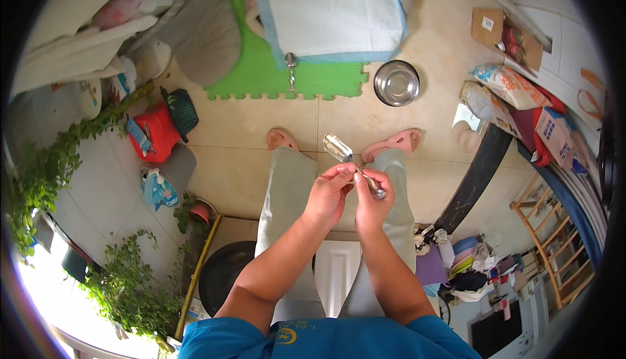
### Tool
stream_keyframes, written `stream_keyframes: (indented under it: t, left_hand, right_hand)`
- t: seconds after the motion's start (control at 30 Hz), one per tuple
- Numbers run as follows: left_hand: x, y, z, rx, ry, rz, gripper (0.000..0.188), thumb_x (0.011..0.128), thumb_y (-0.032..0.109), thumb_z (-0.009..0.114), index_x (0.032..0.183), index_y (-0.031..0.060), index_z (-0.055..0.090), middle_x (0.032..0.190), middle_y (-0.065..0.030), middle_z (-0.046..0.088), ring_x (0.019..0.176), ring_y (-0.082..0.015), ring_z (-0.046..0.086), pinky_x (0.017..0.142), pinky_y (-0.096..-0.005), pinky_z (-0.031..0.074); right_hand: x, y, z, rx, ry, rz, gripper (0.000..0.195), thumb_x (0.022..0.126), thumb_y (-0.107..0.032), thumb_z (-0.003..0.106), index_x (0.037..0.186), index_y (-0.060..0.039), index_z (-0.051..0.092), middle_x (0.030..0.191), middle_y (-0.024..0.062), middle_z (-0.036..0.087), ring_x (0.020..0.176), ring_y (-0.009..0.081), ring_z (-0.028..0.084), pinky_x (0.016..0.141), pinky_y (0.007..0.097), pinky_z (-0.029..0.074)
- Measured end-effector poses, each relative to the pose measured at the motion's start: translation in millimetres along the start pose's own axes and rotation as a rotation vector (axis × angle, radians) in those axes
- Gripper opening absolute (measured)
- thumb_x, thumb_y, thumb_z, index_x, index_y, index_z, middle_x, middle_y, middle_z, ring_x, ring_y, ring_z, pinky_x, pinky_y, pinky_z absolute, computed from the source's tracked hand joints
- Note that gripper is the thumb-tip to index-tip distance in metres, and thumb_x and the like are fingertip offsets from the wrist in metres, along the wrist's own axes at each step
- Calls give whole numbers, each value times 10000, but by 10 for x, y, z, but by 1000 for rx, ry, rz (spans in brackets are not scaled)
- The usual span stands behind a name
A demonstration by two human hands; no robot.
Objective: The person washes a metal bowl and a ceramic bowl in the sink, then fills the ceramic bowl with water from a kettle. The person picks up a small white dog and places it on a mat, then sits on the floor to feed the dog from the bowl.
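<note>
Both of my hands meet over my lap and hold a shiny metal utensil, which looks like a spoon or scoop (337, 147). Its wide end points up and to the left, away from me. The fingertips of my left hand (330, 195) pinch it near the neck. My right hand (374, 202) grips the handle, whose rounded end shows beyond the fingers. A metal spoon (291, 68) lies on a green foam mat (332, 78) ahead of me. Right of the mat, a stainless steel bowl (396, 84) stands on the tiled floor.
A white pad with a blue border (332, 11) covers something beyond my feet. To the left are a red container (156, 131), a blue-labelled bottle (160, 190) and trailing plants (132, 271). Bags (511, 87) and an open cardboard box (489, 26) stand at the right.
</note>
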State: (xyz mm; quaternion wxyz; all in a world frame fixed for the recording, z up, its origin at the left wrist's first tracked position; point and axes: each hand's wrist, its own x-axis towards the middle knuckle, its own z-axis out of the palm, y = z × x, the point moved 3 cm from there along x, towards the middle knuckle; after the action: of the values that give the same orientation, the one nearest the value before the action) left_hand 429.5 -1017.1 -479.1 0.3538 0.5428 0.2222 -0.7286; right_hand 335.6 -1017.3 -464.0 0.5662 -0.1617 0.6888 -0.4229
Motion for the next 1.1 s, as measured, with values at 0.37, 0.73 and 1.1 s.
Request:
stream_keyframes:
  t: [0.37, 0.73, 1.1]
  left_hand:
    - [-953, 1931, -1465, 1130, 93, 402, 151, 943, 123, 522, 984, -7, 587, 736, -34, 595, 645, -94, 542, 635, -259, 471]
    - [736, 1937, -3300, 2012, 826, 427, 136, 872, 137, 572, 931, 33, 637, 895, -150, 665, 825, -321, 632, 739, -417, 504]
    - [4232, 1490, -3169, 824, 728, 740, 178, 855, 125, 628, 1011, 44, 652, 925, -50, 674, 849, -155, 613, 798, -276, 469]
  right_hand:
    - [-603, -21, -42, -416, -452, 77, 252, 857, -43, 621, 1107, -9, 614, 1036, 93, 658, 920, 152, 617, 835, 284, 469]
    - [-86, 920, -21, -670, -516, 236, 218, 899, -134, 599, 1095, -40, 619, 1032, 55, 666, 889, 118, 615, 793, 272, 492]
    - [877, 1640, -2036, -261, 32, 397, 246, 913, -160, 597, 1117, -21, 588, 1064, 77, 642, 977, 148, 602, 845, 279, 478]
